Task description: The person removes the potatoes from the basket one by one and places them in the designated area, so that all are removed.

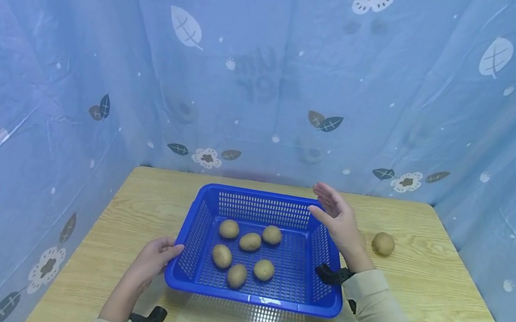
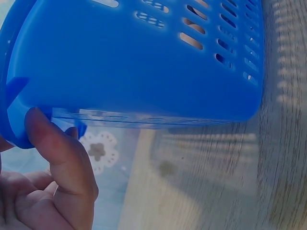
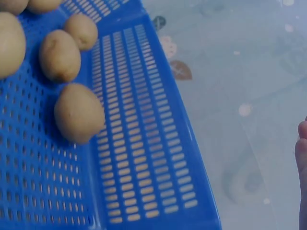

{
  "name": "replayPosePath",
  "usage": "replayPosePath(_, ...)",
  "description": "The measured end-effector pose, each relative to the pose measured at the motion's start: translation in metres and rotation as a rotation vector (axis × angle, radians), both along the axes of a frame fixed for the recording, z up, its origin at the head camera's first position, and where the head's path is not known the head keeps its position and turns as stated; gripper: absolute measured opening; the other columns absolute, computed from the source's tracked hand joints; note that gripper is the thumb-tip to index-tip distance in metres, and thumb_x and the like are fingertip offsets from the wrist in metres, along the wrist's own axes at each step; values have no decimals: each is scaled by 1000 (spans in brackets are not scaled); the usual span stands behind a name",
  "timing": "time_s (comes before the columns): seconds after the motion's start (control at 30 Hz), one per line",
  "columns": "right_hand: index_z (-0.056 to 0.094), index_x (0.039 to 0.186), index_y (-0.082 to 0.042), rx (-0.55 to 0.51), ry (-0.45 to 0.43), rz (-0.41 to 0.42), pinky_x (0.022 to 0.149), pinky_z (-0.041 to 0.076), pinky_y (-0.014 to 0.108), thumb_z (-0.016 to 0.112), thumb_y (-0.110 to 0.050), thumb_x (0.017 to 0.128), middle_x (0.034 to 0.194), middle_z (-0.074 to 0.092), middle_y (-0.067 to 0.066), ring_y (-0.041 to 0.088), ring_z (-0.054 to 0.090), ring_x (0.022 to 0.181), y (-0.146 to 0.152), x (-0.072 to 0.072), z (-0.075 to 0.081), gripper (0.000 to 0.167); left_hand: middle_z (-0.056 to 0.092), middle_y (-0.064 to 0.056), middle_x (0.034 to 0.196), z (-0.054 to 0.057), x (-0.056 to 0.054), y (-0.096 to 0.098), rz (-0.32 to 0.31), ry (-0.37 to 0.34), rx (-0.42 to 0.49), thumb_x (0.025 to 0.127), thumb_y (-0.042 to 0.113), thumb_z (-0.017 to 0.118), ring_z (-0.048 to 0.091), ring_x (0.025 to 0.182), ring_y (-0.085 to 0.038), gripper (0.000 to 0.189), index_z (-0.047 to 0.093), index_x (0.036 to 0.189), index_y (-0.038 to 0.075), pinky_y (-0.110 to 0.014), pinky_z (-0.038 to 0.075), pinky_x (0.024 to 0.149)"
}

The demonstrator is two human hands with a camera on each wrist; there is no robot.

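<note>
A: What does the left hand (image 1: 154,260) do?
B: It holds the blue basket (image 1: 268,302) at the left side. The thumb lies at the rim, and in the left wrist view a bent finger touches the rim from below.
A: And the right hand (image 1: 342,223)?
B: It holds nothing. Its fingers are extended, with the thumb well apart from them, and it is raised near the far right corner of the basket. In the right wrist view only a small part of it is seen, at the edge.
A: What is inside the basket?
B: Six potatoes (image 1: 221,256). They lie on its floor, mostly in the left and middle part.
A: Is there one outside?
B: Yes, a single potato (image 1: 383,243) lies to the right of the basket, upon the wooden table (image 1: 435,293).
A: What is farther away?
B: A light blue curtain (image 1: 261,144), printed with leaves and flowers, hangs behind the table and on both sides.
</note>
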State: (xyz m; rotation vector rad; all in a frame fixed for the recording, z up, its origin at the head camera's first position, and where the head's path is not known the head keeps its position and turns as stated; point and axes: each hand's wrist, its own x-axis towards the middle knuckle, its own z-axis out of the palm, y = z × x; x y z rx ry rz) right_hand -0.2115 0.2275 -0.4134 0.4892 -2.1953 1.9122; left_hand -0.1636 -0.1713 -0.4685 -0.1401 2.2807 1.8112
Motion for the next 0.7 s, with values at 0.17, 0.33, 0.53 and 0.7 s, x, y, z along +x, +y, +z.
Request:
replayPosePath(0.17, 35, 143, 1, -33, 14, 14, 110, 34, 21, 61, -6, 91, 144, 41, 22, 30, 38, 135, -11, -4, -1, 58, 68, -21, 101, -1, 0, -1, -2, -1, 6, 99, 21, 50, 69, 87, -29, 36, 51, 119, -9, -36, 59, 72)
replayPosePath(0.33, 36, 142, 0, -43, 16, 34, 111, 34, 24, 61, -5, 91, 143, 43, 21, 32, 39, 134, -20, -7, -4, 58, 68, -20, 100, -2, 0, -1, 0, -3, 14, 99, 21, 50, 69, 86, -28, 35, 52, 119, -8, -36, 59, 72)
replayPosePath(0.53, 35, 143, 1, -61, -6, 55, 113, 31, 26, 60, -5, 92, 144, 41, 22, 33, 38, 135, -28, -11, -9, 57, 68, -20, 100, -2, 0, -1, -3, -1, 30, 99, 20, 50, 69, 87, -29, 35, 51, 119, -8, -36, 59, 72)
replayPosePath(0.7, 35, 143, 2, -94, -38, 64, 114, 29, 29, 61, -6, 91, 144, 41, 22, 31, 38, 135, -35, -15, -11, 59, 68, -21, 102, -2, -1, -1, -5, 2, 34, 99, 21, 50, 69, 88, -29, 36, 51, 120, -9, -36, 59, 72)
